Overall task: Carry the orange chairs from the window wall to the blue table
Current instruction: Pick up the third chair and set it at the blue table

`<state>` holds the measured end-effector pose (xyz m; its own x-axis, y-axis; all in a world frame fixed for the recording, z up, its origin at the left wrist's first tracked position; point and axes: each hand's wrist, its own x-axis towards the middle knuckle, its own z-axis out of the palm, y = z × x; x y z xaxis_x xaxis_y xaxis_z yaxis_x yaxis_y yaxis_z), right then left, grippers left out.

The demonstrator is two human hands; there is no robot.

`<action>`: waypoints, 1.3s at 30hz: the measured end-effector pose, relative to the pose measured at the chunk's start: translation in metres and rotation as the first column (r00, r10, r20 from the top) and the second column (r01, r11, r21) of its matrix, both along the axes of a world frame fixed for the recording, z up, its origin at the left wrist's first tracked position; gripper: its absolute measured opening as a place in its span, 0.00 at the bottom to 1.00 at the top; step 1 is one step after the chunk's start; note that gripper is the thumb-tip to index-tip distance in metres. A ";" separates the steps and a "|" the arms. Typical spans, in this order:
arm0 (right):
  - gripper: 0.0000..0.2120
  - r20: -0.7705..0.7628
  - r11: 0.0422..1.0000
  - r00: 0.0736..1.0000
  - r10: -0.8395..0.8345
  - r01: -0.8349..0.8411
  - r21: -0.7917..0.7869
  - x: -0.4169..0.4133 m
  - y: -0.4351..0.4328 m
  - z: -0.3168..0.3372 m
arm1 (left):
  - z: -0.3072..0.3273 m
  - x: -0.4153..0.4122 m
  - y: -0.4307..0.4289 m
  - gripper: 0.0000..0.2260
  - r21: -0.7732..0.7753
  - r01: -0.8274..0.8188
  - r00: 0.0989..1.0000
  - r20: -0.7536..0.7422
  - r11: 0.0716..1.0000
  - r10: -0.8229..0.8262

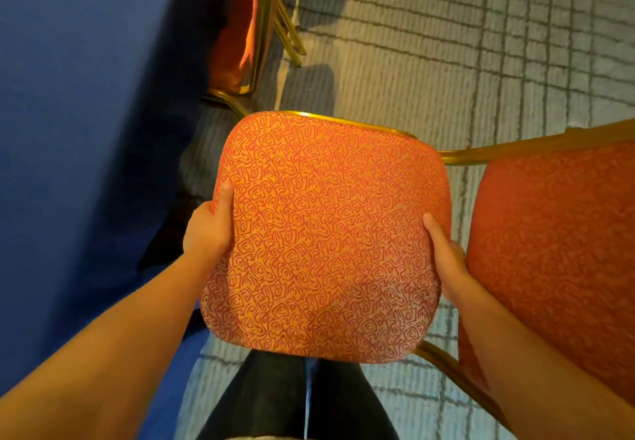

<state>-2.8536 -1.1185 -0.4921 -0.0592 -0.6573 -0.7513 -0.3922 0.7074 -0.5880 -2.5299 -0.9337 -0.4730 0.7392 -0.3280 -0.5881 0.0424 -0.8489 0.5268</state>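
An orange chair with a swirl-patterned seat [326,233] and gold metal frame fills the middle of the view, seen from above. My left hand [209,226] grips the seat's left edge, thumb on top. My right hand [443,254] grips the right edge the same way. The chair's back [556,240] is at the right. The blue table cloth [86,130] hangs along the left, right beside the chair. The chair's legs are hidden under the seat.
A second orange chair with gold legs [254,37] stands against the blue cloth further ahead. Grey carpet with dark grid lines [446,44] spreads ahead and to the right. My dark trouser legs [292,402] show below the seat.
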 end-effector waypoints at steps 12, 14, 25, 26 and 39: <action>0.22 -0.024 0.998 1.000 -0.001 0.003 0.064 0.017 -0.034 -0.155 | -0.179 0.028 -0.039 0.34 0.034 0.022 0.998 0.054 0.999 -0.024; 0.21 -0.053 0.997 0.998 0.018 -0.014 0.077 0.017 -0.036 -0.184 | -0.216 0.030 -0.044 0.33 0.040 0.028 0.999 0.042 0.999 -0.030; 0.28 -0.106 0.990 0.994 -0.034 0.048 0.134 0.018 -0.046 -0.237 | -0.282 0.022 -0.071 0.28 0.124 0.033 0.998 0.057 0.992 -0.040; 0.28 -0.118 0.991 0.992 -0.035 0.049 0.125 0.018 -0.046 -0.237 | -0.281 0.019 -0.070 0.28 0.131 0.037 0.997 0.060 0.991 -0.045; 0.28 -0.328 0.995 0.944 -0.040 0.009 -0.095 0.032 -0.040 -0.237 | -0.271 0.005 -0.076 0.33 0.234 -0.058 0.992 0.119 0.971 0.031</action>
<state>-2.8216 -1.1586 -0.7287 -0.3099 -0.7172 -0.6242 -0.5578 0.6688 -0.4915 -2.5252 -1.0095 -0.7439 0.8163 -0.1550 -0.5564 0.0346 -0.9484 0.3151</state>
